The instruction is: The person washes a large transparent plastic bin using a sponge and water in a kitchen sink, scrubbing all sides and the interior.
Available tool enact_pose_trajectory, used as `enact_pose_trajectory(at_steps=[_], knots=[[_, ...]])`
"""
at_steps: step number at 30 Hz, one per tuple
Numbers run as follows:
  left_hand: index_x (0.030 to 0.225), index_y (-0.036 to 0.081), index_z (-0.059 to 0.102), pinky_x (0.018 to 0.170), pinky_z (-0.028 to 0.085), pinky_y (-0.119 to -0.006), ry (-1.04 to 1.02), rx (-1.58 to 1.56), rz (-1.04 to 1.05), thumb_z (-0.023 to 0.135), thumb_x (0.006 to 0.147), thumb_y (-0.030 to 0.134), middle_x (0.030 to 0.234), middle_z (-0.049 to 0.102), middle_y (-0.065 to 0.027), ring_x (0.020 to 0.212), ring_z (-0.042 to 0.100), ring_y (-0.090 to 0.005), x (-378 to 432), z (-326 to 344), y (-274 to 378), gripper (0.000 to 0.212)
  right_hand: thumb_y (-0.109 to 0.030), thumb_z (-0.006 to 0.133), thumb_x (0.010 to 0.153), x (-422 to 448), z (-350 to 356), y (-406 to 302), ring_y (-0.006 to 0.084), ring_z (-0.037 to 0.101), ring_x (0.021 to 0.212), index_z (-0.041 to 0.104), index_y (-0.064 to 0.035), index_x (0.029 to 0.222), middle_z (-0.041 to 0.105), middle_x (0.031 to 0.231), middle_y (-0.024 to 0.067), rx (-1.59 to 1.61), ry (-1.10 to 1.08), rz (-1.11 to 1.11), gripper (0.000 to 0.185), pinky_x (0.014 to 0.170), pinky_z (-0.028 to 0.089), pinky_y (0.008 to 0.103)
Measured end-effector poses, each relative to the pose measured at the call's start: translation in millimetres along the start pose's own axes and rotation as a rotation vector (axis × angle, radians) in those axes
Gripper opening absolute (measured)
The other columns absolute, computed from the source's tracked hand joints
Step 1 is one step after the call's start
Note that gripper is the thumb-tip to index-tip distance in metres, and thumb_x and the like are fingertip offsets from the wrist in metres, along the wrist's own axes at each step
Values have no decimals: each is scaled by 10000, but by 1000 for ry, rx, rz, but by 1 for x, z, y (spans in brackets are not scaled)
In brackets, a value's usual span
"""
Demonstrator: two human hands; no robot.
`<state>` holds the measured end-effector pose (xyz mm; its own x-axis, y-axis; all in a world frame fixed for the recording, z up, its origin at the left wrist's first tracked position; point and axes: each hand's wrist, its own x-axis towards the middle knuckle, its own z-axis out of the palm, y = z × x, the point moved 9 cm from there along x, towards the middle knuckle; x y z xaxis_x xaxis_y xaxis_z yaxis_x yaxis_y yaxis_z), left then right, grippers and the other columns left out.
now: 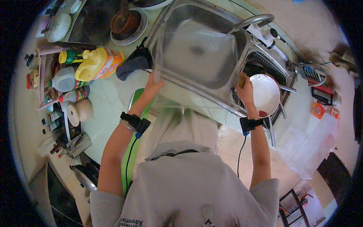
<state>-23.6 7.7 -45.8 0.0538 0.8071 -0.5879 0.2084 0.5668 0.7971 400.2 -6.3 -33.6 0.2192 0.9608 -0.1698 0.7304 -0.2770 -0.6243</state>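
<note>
A clear, see-through panel or shallow tray (195,103) spans the front edge of the stainless steel sink (177,81); which of the two it is I cannot tell. My left hand (155,82) grips its left edge. At the right edge is my right hand (245,89), with a brown scrubber (243,79) in its fingers. The curved faucet (256,18) reaches over the basin from the back right. Just right of my right hand lies a white pan (265,92) with a red spot near its rim.
On the left of the counter stand a yellow detergent jug (99,63), several other bottles and a pink rack (42,76). A dark cloth (133,63) lies by the sink's left rim. To the right are a wire basket (310,72) and a plastic bag (309,144).
</note>
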Motion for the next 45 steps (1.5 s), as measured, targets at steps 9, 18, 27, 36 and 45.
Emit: enact_pose_trajectory(at_steps=[9,18,27,36,45], knots=[[1412,305,29,829,395,-442,-193,-259,-182,576,790,138,1084,486,-71,928,476,-171,-34,11,14,845,-68,609,719,-8,-4,-17,399,539,846,404,-31,1202,531,937,235,40,30,-21,526,747,453,440],[1420,238,13,742,408,-387,-160,-171,-235,574,743,122,856,495,-20,806,472,-126,-47,8,65,887,-33,595,703,-7,-13,-24,350,587,850,488,-12,1130,603,935,211,93,10,30,440,734,476,401],[1422,251,34,718,452,-390,-147,147,-178,595,752,206,877,525,-16,785,501,-145,-92,-4,165,875,-60,621,682,-27,0,-39,330,597,792,481,-37,1153,614,910,192,182,-103,80,491,693,479,366],[1411,72,76,779,455,-283,20,635,93,635,650,223,1125,553,-170,964,559,-206,-109,-18,273,956,-162,665,653,-14,36,-85,233,586,862,463,-23,1113,599,945,131,310,-88,-44,521,766,459,338],[1379,140,282,744,463,-282,244,841,349,675,626,254,957,617,-149,781,598,-203,-139,-50,375,856,-155,700,644,-5,74,-190,311,568,906,385,-36,1183,561,994,205,643,-280,197,636,769,457,378]])
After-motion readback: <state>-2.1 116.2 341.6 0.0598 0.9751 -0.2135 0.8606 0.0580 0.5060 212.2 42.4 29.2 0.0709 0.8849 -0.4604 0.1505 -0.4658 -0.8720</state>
